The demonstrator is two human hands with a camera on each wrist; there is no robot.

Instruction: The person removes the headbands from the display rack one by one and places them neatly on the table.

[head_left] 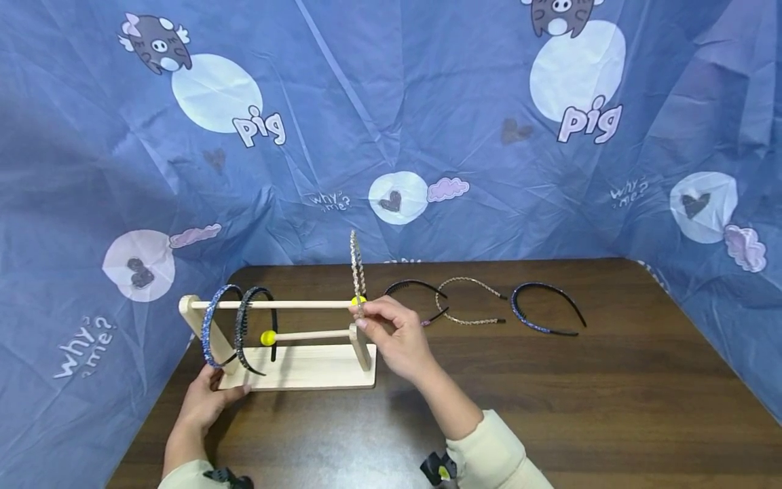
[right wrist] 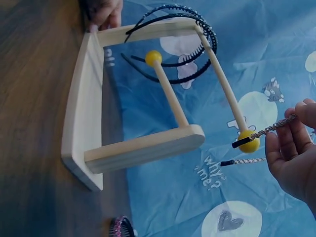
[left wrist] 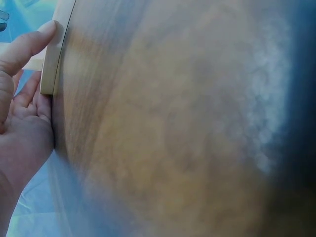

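Observation:
My right hand [head_left: 400,339] pinches a gold beaded headband [head_left: 354,261] between thumb and fingers. That headband stands upright by the yellow ball [right wrist: 249,141] at the free end of the upper rod [head_left: 305,305]. In the right wrist view its two black tips lie near the ball, one overlapping it. My left hand [head_left: 201,405] grips the left end of the wooden stand [head_left: 299,373], thumb along the front edge; some fingers are hidden behind. A blue glittery headband [head_left: 208,333] and a black jewelled headband [head_left: 240,339] hang on the upper rod toward its left post.
A lower rod [head_left: 311,335] with another yellow ball [head_left: 267,337] points left from the short post. Right of the stand lie a dark headband [head_left: 418,282], another gold headband [head_left: 470,322] and a blue-black headband [head_left: 530,322] on the brown table [head_left: 580,401]. A blue printed cloth [head_left: 427,88] hangs behind.

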